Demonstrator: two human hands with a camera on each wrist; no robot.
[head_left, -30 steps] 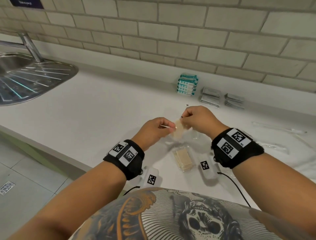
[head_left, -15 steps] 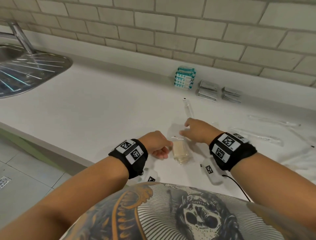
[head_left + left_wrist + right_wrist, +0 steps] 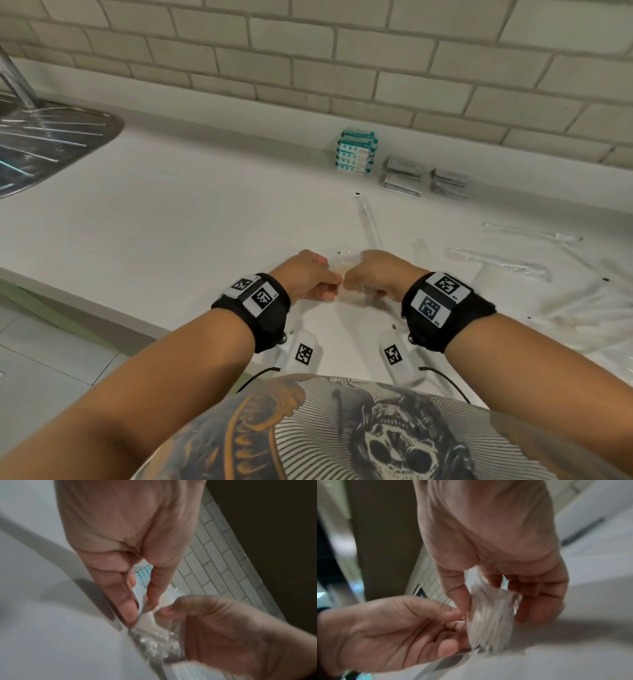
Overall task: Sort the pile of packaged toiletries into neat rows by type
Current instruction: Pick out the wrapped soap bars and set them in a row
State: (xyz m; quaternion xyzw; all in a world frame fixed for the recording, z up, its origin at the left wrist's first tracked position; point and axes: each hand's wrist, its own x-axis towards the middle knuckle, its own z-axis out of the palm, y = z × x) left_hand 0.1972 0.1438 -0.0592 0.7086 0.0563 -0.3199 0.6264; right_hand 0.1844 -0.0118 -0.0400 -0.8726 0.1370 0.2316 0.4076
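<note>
Both my hands meet over the near part of the white bench point(image 3: 178, 219), pinching one small clear packet point(image 3: 347, 270) with a pale beige pad inside. My left hand point(image 3: 310, 277) grips its left edge between thumb and forefinger, and my right hand point(image 3: 375, 275) pinches the right edge the same way, the plastic crinkled between them. The packet sits just above the bench, and its long axis seems to run away from me toward the wall, though my fingers hide most of it. Farther back by the brick wall stands a stack of teal-and-white packets point(image 3: 356, 152), with two stacks of grey sachets point(image 3: 402, 176) just to its right. A long clear wrapped stick point(image 3: 366, 222) lies beyond my hands, pointing toward the wall. More clear long wrappers point(image 3: 496, 262) lie off to the right.
</note>
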